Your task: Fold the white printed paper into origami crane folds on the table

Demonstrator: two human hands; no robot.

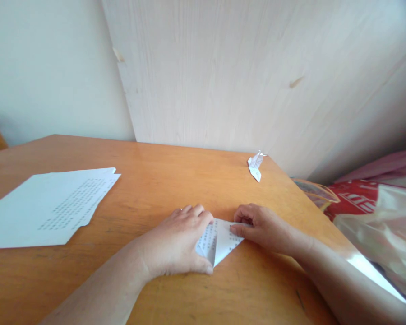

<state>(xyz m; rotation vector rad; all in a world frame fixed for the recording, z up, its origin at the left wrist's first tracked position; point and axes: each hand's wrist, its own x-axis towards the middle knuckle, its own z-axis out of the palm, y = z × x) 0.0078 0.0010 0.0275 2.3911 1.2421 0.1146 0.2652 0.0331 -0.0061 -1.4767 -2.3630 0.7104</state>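
Note:
A small piece of folded printed paper lies on the wooden table, with a raised flap and a crease running down its middle. My left hand covers its left side, thumb at the near corner and fingers curved over the far edge, gripping it. At the right corner, my right hand pinches the paper between thumb and bent fingers. The paper's left part is hidden under my left hand.
Toward the back right corner of the table stands a folded paper crane. A stack of printed sheets lies at the left. Beyond the right edge are a red bag and whitish plastic. A pale wooden panel rises behind.

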